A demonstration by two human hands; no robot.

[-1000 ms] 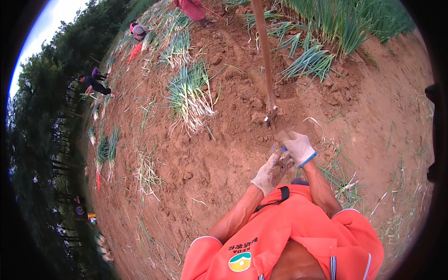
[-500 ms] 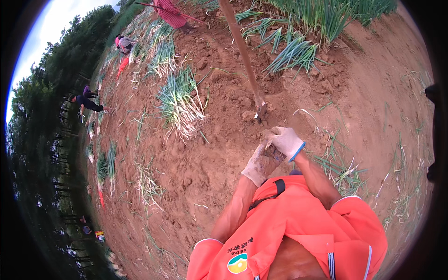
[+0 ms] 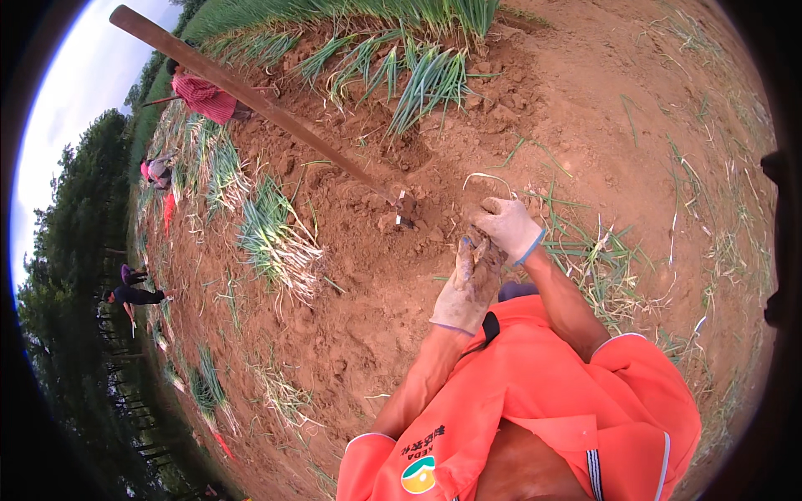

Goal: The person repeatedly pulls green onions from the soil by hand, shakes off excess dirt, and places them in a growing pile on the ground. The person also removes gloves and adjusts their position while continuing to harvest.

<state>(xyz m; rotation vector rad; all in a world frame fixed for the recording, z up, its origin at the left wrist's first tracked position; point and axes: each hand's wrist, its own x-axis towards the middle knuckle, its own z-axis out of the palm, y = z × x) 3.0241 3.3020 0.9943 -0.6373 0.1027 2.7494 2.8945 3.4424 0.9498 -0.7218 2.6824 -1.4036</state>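
Note:
Both my hands wear soiled pale work gloves and meet in front of my orange shirt. My left hand (image 3: pixel 469 294) has its muddy palm turned up and its fingers stretched out. My right hand (image 3: pixel 511 227), with a blue-edged cuff, bends its fingers against the left hand's fingertips; whether it pinches the glove or something small is hidden. Just beyond them a long wooden-handled digging tool (image 3: pixel 280 119) slants up to the left, untouched. Its lower end has a white piece and rests at the soil, the blade not clearly visible.
Pulled green onions (image 3: pixel 280 242) lie in a heap on the left, more (image 3: pixel 430 88) ahead beside the standing rows (image 3: pixel 401 15). Loose stalks (image 3: pixel 597 259) litter the soil at right. A person in red checks (image 3: pixel 209 96) and a person in dark clothes (image 3: pixel 138 295) are farther off.
The view has swung, so the field and the tool sit farther left in the picture, the handle slanting more. My hands stay together, with the left hand's fingers now showing more upright.

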